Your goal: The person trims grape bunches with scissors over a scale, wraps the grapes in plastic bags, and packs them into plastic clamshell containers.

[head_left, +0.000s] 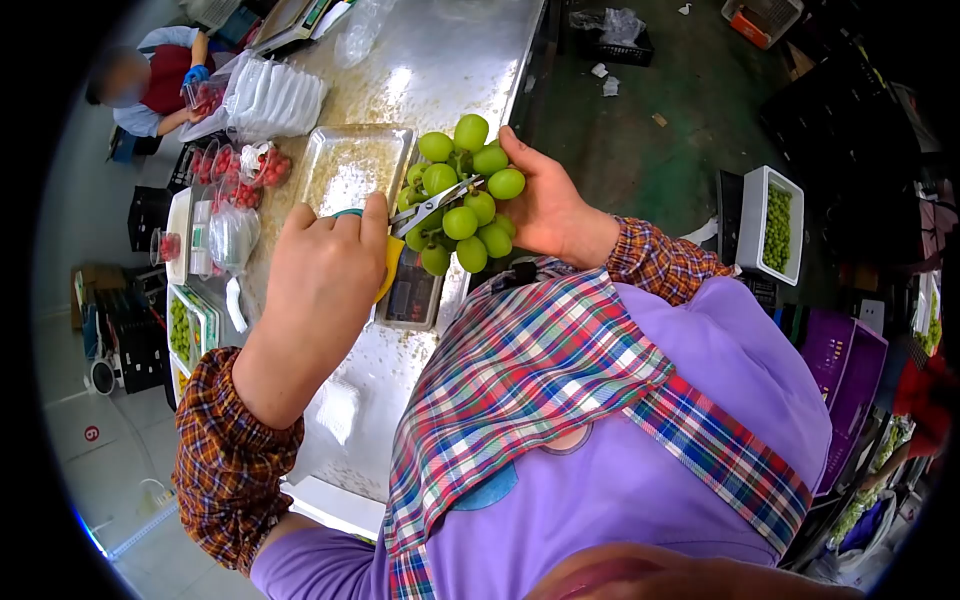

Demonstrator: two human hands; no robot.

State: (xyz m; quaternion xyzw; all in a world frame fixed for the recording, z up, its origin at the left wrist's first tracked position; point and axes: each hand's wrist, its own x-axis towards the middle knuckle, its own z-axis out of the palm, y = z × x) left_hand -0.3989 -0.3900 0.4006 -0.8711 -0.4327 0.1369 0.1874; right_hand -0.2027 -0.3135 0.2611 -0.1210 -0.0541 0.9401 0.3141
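Where the long side of the metal desk (460, 60) meets the green floor (650, 110), the grapes (460, 222) are held up in view across that edge, with shiny metal stretching on past the clear tray (345, 165). Both hands are raised and closed: the left hand (325, 265), back upward, curls round the scissors (430, 208), their blades slightly parted against the grapes; the right hand (548, 205), thumb uppermost, cups the far side of the bunch. One bunch shows, over a dozen berries visible, and one pair of scissors.

Dark green floor (650, 140), shiny metal table (450, 60), pale grey wall (75, 215).
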